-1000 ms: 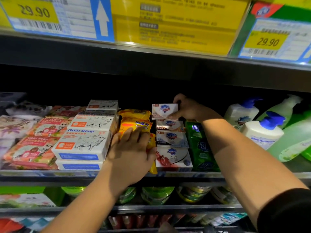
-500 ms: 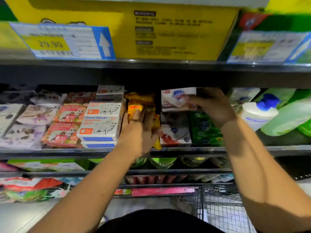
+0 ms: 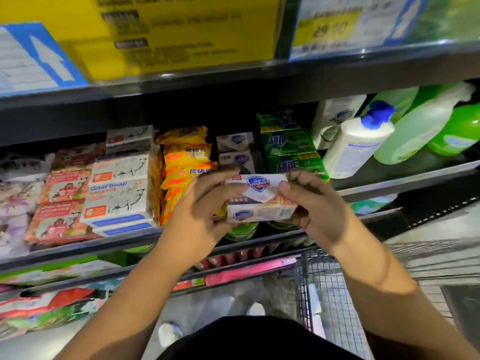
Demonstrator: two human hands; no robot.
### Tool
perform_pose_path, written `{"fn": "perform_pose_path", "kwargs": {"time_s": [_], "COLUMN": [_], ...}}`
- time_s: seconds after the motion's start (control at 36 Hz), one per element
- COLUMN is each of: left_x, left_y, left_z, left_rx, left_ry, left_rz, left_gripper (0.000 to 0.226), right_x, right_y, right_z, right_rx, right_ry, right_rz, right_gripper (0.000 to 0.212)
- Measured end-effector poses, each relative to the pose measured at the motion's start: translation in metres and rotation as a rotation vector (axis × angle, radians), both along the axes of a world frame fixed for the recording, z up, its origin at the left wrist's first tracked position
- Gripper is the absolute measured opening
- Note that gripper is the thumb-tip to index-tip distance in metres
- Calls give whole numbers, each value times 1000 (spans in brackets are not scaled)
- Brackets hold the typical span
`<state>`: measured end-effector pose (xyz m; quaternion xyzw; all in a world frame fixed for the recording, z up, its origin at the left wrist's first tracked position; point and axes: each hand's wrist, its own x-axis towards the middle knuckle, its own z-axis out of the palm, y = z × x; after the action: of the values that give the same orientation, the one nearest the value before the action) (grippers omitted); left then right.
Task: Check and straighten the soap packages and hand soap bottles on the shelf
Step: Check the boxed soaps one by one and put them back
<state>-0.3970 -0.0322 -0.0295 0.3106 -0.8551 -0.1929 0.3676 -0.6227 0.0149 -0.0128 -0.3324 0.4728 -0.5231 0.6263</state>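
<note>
Both hands hold a white Safeguard soap box in front of the shelf edge. My left hand grips its left end and my right hand grips its right end. Behind it on the shelf stand more Safeguard boxes, yellow soap packs, green soap packs and white Goat Soap boxes. A white hand soap bottle with a blue pump leans to the right, beside pale green and bright green bottles lying tilted.
Pink soap packs and floral packs fill the shelf's left part. Yellow and blue price labels hang on the shelf above. Lower shelves hold more goods. A wire shopping cart stands at the lower right.
My right hand has pulled the Safeguard box down and out from the shelf. My left hand left the yellow packs and now grips the box's left end. The view tilted downward.
</note>
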Motion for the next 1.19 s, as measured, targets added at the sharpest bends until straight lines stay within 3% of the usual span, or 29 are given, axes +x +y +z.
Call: {"fn": "perform_pose_path", "kwargs": {"time_s": [0.08, 0.17, 0.25, 0.31, 0.44, 0.64, 0.78, 0.83, 0.92, 1.03, 1.14, 1.19], "left_x": [-3, -11, -18, -23, -29, -22, -6, -5, -4, -5, -12, -14], "left_y": [6, 18, 28, 32, 31, 25, 22, 21, 21, 19, 14, 12], "left_z": [8, 19, 25, 29, 34, 27, 25, 27, 25, 27, 36, 35], "left_rx": [144, 512, 799, 863, 927, 1228, 1017, 830, 550, 613, 775, 882], "left_ry": [58, 247, 462, 491, 532, 516, 145, 96, 90, 206, 399, 508], "left_rz": [43, 110, 77, 94, 160, 33, -88, -38, 22, 22, 58, 22], "left_gripper": [51, 45, 62, 61, 35, 47, 86, 77, 60, 49, 46, 48], "right_x": [-4, -9, -10, -9, -9, -8, 0, 4, 8, 9, 7, 3], "right_y": [10, 20, 25, 26, 24, 26, 25, 25, 23, 26, 35, 35], "right_z": [-5, -13, -13, -9, -4, -9, -4, 3, 11, 6, 12, 15], "right_rx": [-101, -196, -242, -259, -332, -233, -87, 14, 114, 128, -60, -132], "right_ry": [-41, 56, 122, 179, 260, 360, 221, 130, 143, 209, 237, 307], "right_rz": [23, 69, 102, 145, 181, 32, -129, -112, -95, -85, -35, -45], "right_gripper": [46, 56, 70, 80, 101, 68, 55, 50, 50, 73, 54, 55]}}
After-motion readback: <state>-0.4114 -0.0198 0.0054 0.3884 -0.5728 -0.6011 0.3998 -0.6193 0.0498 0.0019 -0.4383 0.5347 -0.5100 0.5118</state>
